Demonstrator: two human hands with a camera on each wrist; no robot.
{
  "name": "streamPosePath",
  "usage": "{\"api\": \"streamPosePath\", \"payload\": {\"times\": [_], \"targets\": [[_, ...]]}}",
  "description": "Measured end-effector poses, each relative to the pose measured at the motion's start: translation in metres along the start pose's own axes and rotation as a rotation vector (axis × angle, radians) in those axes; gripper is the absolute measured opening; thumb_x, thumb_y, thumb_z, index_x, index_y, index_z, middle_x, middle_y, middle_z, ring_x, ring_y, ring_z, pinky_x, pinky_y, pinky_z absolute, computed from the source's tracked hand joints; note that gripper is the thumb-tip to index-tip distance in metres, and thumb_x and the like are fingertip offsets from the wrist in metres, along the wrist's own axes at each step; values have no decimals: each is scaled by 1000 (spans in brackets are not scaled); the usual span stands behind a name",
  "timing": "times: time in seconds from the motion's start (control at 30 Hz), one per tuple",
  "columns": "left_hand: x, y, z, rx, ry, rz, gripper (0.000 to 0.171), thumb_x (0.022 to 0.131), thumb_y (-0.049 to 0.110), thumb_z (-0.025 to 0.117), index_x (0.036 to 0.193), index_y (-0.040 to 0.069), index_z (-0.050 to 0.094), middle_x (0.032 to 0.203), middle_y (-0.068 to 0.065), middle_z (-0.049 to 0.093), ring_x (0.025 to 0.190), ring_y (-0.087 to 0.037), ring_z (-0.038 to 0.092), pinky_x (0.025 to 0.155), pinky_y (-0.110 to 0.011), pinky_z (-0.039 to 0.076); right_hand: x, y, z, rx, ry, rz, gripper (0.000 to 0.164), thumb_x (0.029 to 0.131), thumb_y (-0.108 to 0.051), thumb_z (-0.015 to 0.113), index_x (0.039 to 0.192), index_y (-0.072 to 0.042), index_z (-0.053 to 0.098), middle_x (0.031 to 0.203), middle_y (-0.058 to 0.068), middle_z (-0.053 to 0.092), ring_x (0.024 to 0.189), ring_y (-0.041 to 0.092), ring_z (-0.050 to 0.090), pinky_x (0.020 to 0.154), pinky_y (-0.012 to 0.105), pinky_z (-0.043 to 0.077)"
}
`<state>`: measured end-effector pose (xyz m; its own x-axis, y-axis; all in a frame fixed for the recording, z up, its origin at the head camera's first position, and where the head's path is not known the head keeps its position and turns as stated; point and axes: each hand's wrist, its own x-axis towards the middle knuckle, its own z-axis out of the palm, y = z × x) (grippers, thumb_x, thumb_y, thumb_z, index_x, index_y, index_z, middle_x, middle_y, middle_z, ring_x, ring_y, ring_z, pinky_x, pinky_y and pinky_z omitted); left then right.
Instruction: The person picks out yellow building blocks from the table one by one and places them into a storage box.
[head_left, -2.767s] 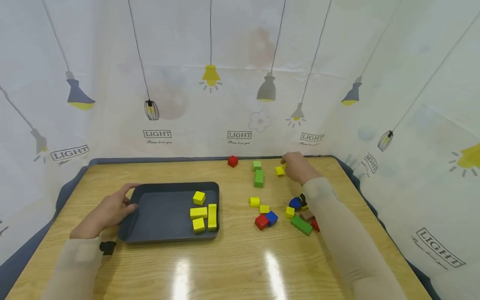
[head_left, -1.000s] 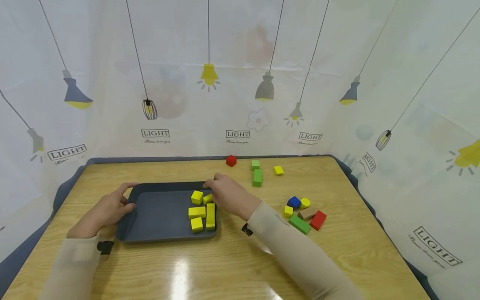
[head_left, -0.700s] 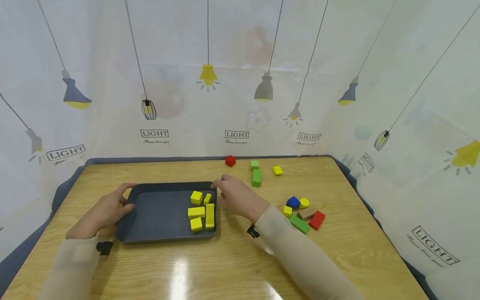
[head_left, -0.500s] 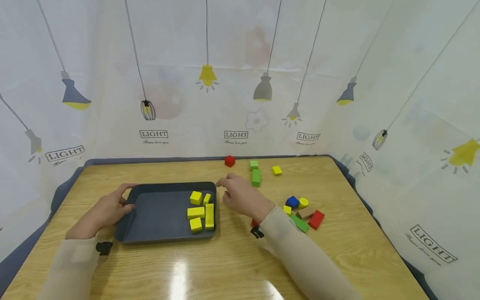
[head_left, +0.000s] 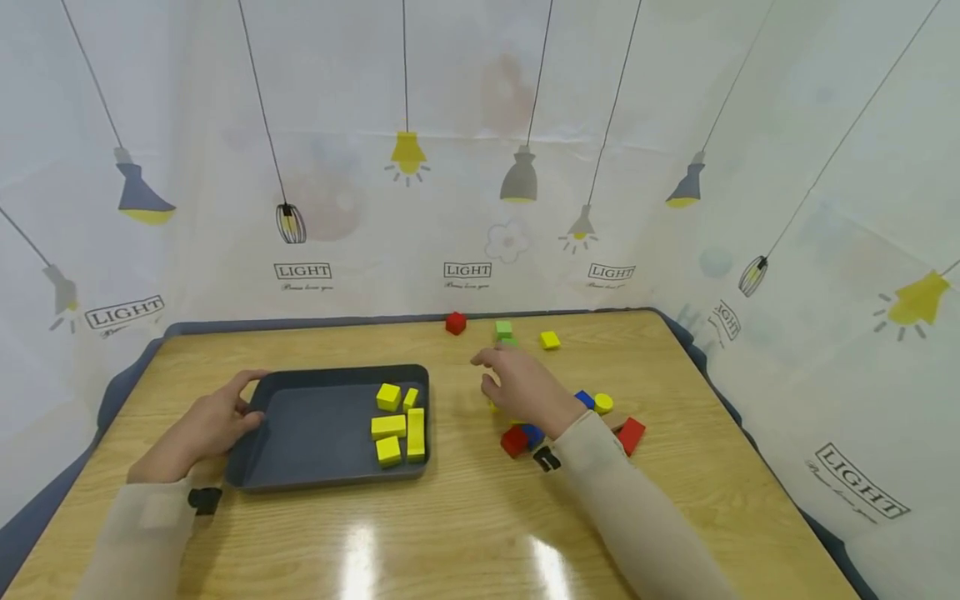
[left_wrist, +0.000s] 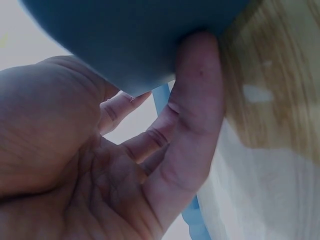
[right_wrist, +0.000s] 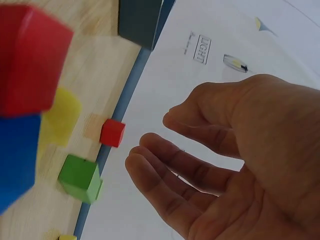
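My left hand [head_left: 198, 433] holds the left end of a dark grey tray [head_left: 311, 433], its thumb over the rim. From close up in the left wrist view, fingers [left_wrist: 192, 110] bend against the tray's side [left_wrist: 135, 45]. Several yellow blocks fill the tray's right end, among them a small thin block [head_left: 410, 398] and a long upright-lying block [head_left: 416, 433]. Right of the tray, my right hand [head_left: 525, 387] hovers above loose blocks with nothing in it, thumb and fingers apart in the right wrist view. It partly covers a green block [head_left: 508, 342] and yellow ones.
Below the right hand lie a red block [head_left: 514, 442] and a blue block [head_left: 534, 435]. Farther right are a yellow cylinder [head_left: 603, 403] and another red block [head_left: 632, 435]. A red block [head_left: 455, 323], a light green block [head_left: 503, 330] and a yellow block [head_left: 550, 340] sit near the back edge.
My right hand brought a small yellow block from the far right into the tray and let it go. It has since drawn back rightward over the loose blocks. My left hand stays on the tray.
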<state>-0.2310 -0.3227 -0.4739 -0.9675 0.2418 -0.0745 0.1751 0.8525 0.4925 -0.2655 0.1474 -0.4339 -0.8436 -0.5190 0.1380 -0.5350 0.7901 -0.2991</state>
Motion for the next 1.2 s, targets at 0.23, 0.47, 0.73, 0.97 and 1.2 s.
{"api": "streamPosePath", "payload": {"times": [0.23, 0.47, 0.73, 0.97, 1.2], "targets": [[0, -2, 2, -14, 2, -11, 71, 96, 13, 66, 154, 6, 27, 103, -21, 64, 81, -27, 65, 68, -48, 52, -8, 22, -8, 41, -16, 70, 31, 98, -20, 65, 128, -14, 66, 120, 4, 61, 98, 17, 59, 83, 29, 51], [0, -4, 4, -2, 11, 0, 71, 95, 12, 67, 154, 5, 28, 101, -20, 65, 77, -24, 65, 66, -46, 52, -16, 39, -9, 15, 0, 83, 34, 93, -20, 71, 126, -13, 67, 109, 0, 59, 94, 20, 59, 80, 31, 51], [1, -1, 3, -9, 16, 4, 70, 95, 12, 66, 154, 5, 28, 102, -20, 65, 78, -24, 65, 66, -47, 52, -21, 35, -2, 46, -81, 93, 38, 92, -24, 74, 128, -15, 66, 114, 3, 57, 92, 19, 56, 76, 30, 50], [1, -2, 4, -3, 8, 6, 70, 96, 14, 67, 154, 6, 28, 105, -24, 65, 82, -29, 66, 69, -50, 53, -15, 26, 12, 74, -175, 102, 42, 91, -24, 76, 129, -12, 66, 123, 10, 61, 98, 21, 57, 84, 36, 50], [1, -1, 3, 1, 16, 12, 69, 96, 14, 66, 153, 6, 28, 104, -21, 65, 82, -28, 66, 71, -51, 52, -7, 16, 16, 40, -194, 103, 34, 93, -22, 74, 125, -14, 70, 124, 3, 65, 110, 21, 54, 97, 41, 45]]}}
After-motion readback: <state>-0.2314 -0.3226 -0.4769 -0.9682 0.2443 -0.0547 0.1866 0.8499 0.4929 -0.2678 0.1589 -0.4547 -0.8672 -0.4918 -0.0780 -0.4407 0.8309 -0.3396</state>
